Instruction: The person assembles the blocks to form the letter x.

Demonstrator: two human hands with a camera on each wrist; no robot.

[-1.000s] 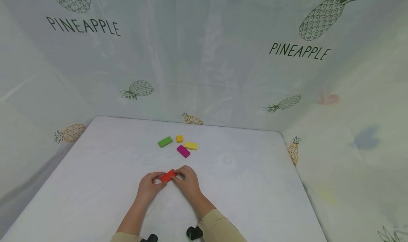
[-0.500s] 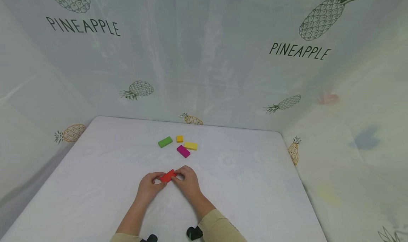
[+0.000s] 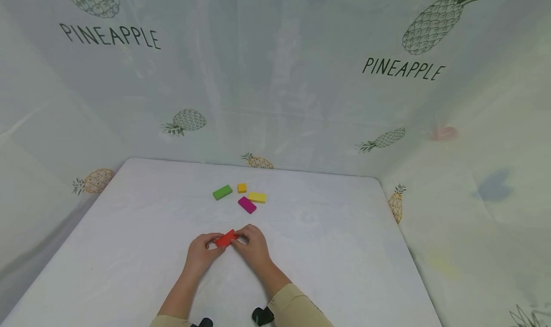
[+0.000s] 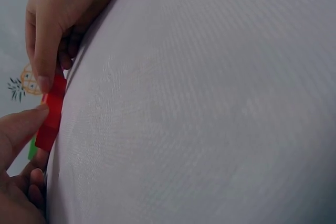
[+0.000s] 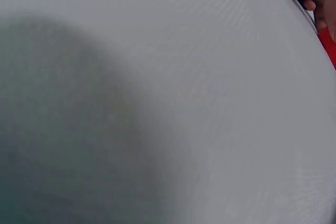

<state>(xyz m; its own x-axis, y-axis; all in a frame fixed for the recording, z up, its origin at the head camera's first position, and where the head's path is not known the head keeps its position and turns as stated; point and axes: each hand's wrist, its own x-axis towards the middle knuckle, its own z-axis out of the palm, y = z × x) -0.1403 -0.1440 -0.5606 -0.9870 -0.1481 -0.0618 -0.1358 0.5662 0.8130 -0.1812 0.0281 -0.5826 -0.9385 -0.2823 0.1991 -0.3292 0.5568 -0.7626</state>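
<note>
A red block [image 3: 226, 238] lies slantwise between both hands, low over the near middle of the white table. My left hand [image 3: 201, 254] pinches its left end between thumb and fingers. At the other end, the thumb and fingertips of my right hand [image 3: 254, 247] grip it too. The left wrist view shows the red block [image 4: 54, 103] from the side, with the left thumb [image 4: 32, 119] pressed on its near face and the right hand [image 4: 52, 24] reaching down to its top end. Only a corner of the red block [image 5: 329, 44] enters the right wrist view.
Beyond the hands lie a green block [image 3: 222, 192], a small orange block [image 3: 242, 188], a yellow block [image 3: 257, 197] and a magenta block [image 3: 247, 204], grouped close together. The white table [image 3: 336, 250] meets a pineapple-print curtain [image 3: 275, 78] at the back and sides.
</note>
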